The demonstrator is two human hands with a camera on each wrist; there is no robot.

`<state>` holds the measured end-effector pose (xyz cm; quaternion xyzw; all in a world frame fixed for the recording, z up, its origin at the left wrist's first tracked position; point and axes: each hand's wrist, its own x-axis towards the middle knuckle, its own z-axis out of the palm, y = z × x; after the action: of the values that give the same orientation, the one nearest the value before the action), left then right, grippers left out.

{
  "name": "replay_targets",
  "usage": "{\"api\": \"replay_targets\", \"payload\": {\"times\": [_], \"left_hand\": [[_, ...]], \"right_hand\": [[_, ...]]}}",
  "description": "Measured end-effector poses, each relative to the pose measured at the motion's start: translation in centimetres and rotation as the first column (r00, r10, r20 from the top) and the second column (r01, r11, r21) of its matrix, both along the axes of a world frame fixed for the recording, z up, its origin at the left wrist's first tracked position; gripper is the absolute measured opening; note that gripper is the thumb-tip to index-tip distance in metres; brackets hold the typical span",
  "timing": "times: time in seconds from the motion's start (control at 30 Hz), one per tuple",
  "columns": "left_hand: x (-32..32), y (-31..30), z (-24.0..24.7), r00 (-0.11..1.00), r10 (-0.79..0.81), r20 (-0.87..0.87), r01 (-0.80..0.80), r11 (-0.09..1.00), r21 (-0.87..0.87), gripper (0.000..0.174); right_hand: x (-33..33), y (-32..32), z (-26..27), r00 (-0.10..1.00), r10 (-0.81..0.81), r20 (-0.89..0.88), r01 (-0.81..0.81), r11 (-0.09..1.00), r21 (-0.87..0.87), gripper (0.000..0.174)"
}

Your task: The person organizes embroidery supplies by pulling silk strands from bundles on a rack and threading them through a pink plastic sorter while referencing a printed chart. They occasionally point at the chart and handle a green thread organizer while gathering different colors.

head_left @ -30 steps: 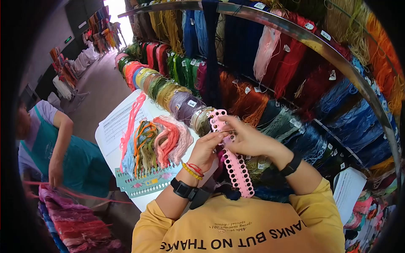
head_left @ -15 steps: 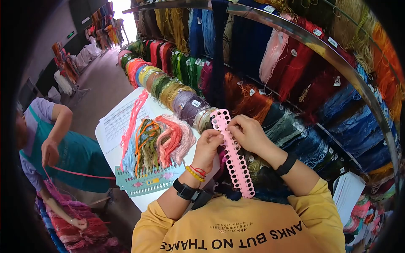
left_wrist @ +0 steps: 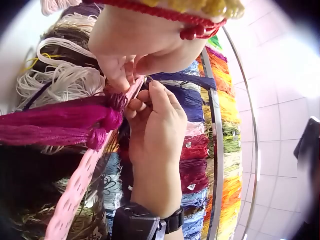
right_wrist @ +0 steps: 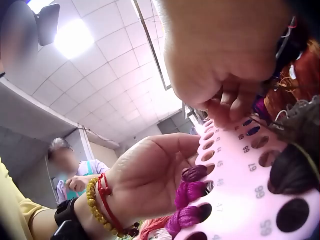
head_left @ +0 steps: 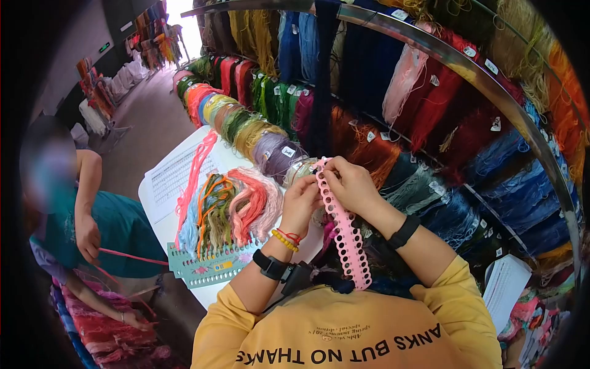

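A long pink thread card [head_left: 345,237], with holes along both edges, slants between the hands. My left hand [head_left: 301,202] grips its left edge near the upper end. At the opposite edge, my right hand [head_left: 353,186] has its fingers curled and pinches a thin strand [left_wrist: 148,78] at the fingertips. Magenta thread [right_wrist: 187,196] is looped through several holes on the left hand's side, its tails hanging off in the left wrist view. Printed numbers [right_wrist: 259,192] run beside the holes. Dark thread [right_wrist: 296,169] passes over the other edge.
On a white table [head_left: 147,200] at left lie bundles of coloured thread [head_left: 236,209], a green thread card [head_left: 215,270] and a printed sheet [head_left: 178,175]. Racks of labelled skeins [head_left: 424,111] under a curved metal rail [head_left: 479,77] surround the right side. Another person [head_left: 104,227] handles pink strands at left.
The right hand has moved up to the card's upper end, and the card has turned more edge-on. The left hand stays at its edge. The other person's arms have shifted along the pink strands.
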<state>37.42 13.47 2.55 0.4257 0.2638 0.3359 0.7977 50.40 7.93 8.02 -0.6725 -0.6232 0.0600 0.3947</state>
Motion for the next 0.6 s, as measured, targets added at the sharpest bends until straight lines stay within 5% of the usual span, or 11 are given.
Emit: {"api": "replay_targets", "payload": {"times": [0.3, 0.47, 0.6], "left_hand": [[0.5, 1.2, -0.4, 0.998, 0.018, -0.052, -0.013, 0.996, 0.091, 0.019], [0.2, 1.2, -0.5, 0.972, 0.103, -0.210, -0.043, 0.961, 0.271, 0.013], [-1.6, 0.9, 0.3, 0.978, 0.123, -0.167, -0.102, 0.987, 0.126, 0.010]], "right_hand": [[0.0, 0.5, -0.5, 0.987, 0.041, 0.154, -0.045, 0.999, 0.022, 0.014], [0.4, 0.2, 0.3, 0.998, 0.055, 0.015, -0.051, 0.977, -0.209, 0.019], [1.2, -0.4, 1.7, 0.997, 0.019, -0.073, -0.045, 0.925, -0.378, 0.023]]}}
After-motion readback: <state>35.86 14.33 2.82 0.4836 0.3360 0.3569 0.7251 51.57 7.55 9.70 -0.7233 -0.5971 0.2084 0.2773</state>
